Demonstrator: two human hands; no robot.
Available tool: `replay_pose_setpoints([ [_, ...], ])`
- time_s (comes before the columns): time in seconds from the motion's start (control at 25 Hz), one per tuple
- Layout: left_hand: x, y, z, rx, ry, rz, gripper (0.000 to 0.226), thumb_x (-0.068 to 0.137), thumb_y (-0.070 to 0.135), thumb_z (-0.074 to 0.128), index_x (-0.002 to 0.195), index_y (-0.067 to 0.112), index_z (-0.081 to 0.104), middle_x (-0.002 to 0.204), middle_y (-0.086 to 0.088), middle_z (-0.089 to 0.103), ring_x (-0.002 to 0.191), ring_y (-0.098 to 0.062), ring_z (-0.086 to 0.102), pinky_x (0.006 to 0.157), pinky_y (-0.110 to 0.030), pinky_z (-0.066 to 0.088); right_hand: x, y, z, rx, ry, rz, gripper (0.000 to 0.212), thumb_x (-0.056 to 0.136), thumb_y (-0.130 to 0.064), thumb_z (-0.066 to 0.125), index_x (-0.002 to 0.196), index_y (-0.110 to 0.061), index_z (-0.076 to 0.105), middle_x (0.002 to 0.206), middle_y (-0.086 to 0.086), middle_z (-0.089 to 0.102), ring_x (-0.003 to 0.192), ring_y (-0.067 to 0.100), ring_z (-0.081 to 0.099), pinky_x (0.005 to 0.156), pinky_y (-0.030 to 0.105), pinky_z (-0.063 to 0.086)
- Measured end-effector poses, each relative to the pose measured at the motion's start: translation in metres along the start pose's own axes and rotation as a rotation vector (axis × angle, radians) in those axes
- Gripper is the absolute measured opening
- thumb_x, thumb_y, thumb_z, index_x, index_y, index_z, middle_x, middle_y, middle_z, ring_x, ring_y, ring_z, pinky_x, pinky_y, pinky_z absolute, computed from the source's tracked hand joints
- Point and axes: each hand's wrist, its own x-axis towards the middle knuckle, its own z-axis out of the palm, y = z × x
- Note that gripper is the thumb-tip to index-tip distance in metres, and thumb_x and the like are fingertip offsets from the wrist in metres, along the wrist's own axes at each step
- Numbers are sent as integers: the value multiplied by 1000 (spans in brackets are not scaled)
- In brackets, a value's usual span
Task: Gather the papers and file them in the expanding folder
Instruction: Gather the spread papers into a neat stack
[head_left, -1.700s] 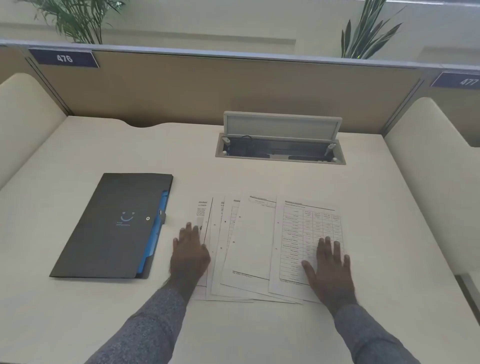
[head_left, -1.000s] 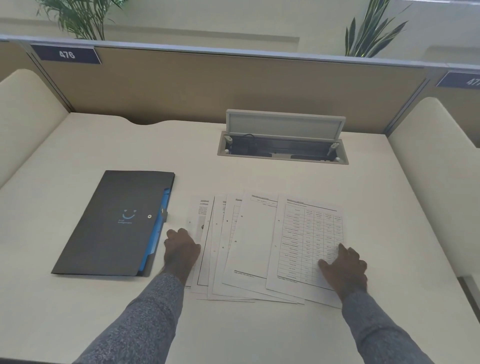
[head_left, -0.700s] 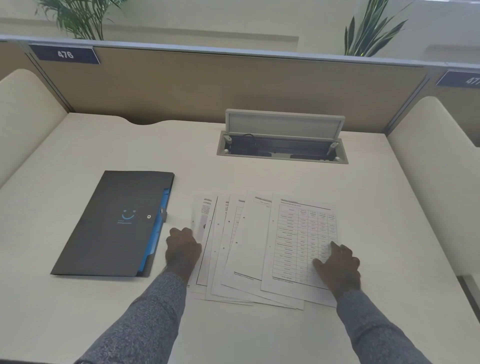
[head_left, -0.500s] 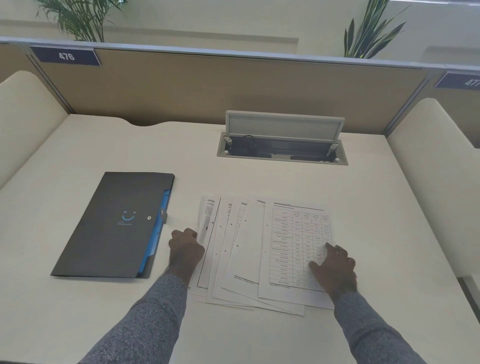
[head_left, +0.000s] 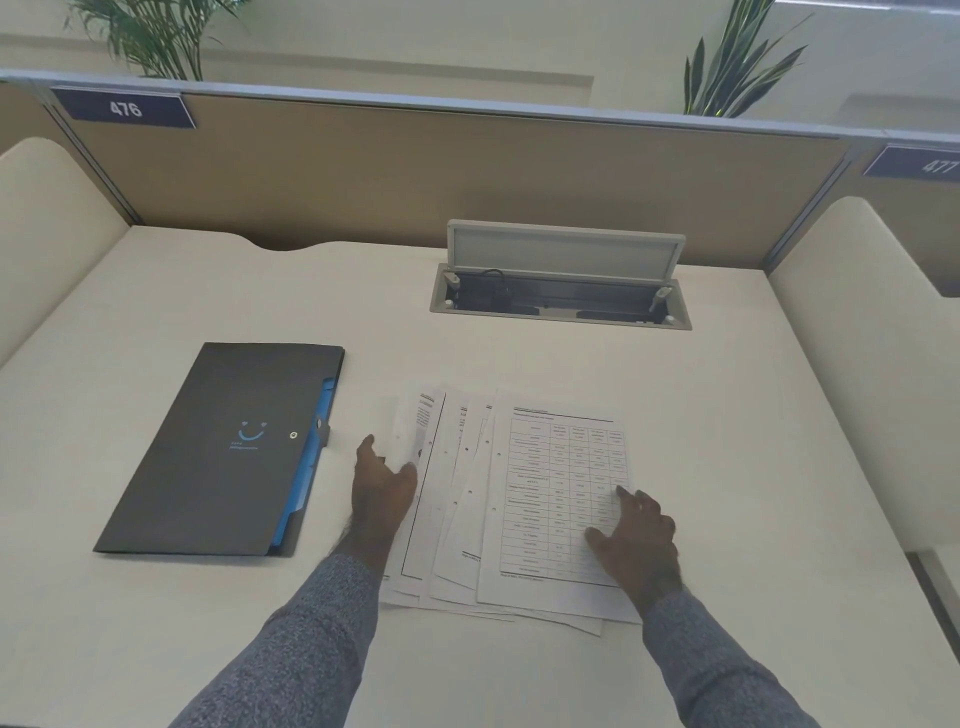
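Head view, fanned printed papers (head_left: 519, 499), left hand (head_left: 382, 491) fingers spread, right hand (head_left: 636, 538) fingers apart, pressing table sheet.

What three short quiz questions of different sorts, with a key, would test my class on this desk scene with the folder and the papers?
1. True or false: the folder lies open.
2. Which hand rests on the table sheet: A left, B right?
3. Fill in: the papers lie fanned, not yet ____.

Key
1. False; it is shut.
2. B; the right hand presses it, while the left hand is at the fan's left edge.
3. Squared into one stack.
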Motion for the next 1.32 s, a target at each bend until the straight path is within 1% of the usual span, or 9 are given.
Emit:
replay_pose_setpoints([
  [0.16, 1, -3, 3, 32, -8, -5, 58, 85, 1, 49, 140, 15, 38, 127, -13, 57, 95, -25, 55, 71, -31, 48, 0, -8, 3, 60, -38, -29, 77, 87, -44, 64, 153, -23, 30, 159, 3, 27, 140, 29, 30, 107, 43, 38],
  [0.28, 0, -6, 7, 76, -52, -32, 54, 83, -2, 48, 135, 13, 42, 114, -7, 60, 88, -22, 55, 61, -27, 46, 1, -13, 5, 100, -70, -67, 78, 86, -41, 65, 153, -21, 30, 159, 4, 28, 143, 27, 27, 111, 40, 33],
  [0.4, -1, -5, 12, 47, -120, -63, 49, 85, 0, 43, 131, 14, 47, 118, -9, 60, 91, -22, 55, 70, -31, 49, 3, -17, 9, 80, -100, -135, 78, 87, -39, 64, 154, -19, 29, 160, 3, 28, 146, 23, 25, 115, 38, 26],
  [0.52, -5, 0, 17, 8, -135, -48, 39, 90, 9, 42, 128, 14, 50, 116, -7, 58, 88, -18, 53, 67, -28, 42, 3, -21, 12, 87, -133, -178, 79, 87, -39, 64, 154, -18, 29, 160, 2, 28, 147, 22, 23, 117, 37, 22],
  [0.64, -8, 2, 22, -1, -207, -36, 39, 94, 22, 48, 131, 12, 48, 115, -3, 54, 99, -22, 51, 80, -30, 41, 1, -23, 15, 125, -151, -223, 78, 87, -35, 66, 154, -17, 30, 160, 2, 28, 147, 23, 23, 119, 33, 16],
  [0.92, -12, -1, 21, -64, -316, -5, 41, 86, -2, 49, 124, 11, 53, 113, -8, 63, 103, -25, 59, 83, -34, 49, -4, -27, 21, 226, -178, -337, 76, 85, -27, 68, 153, -19, 33, 157, 0, 34, 143, 21, 29, 117, 29, 18],
  [1.04, -12, 0, 12, -166, -385, 22, 35, 87, -6, 55, 119, 8, 59, 112, -12, 70, 102, -28, 66, 91, -44, 54, -3, -26, 15, 447, -156, -235, 83, 85, -25, 73, 155, -19, 29, 156, 2, 34, 142, 23, 35, 118, 40, 30],
  [1.12, -14, 5, 4, -265, -474, 39, 32, 89, -4, 59, 118, 10, 60, 110, -10, 73, 99, -27, 70, 87, -45, 57, -2, -26, 0, 659, -146, -106, 88, 85, -24, 77, 156, -19, 26, 154, 4, 37, 136, 26, 44, 110, 43, 40],
  [1.32, -20, 30, -15, -405, -670, 152, 32, 90, -1, 60, 121, 8, 59, 119, -11, 71, 109, -32, 67, 90, -47, 54, 1, -23, -42, 1041, -490, -219, 52, 84, -31, 79, 133, -21, 62, 130, -1, 69, 117, 22, 67, 102, 53, 50],
])
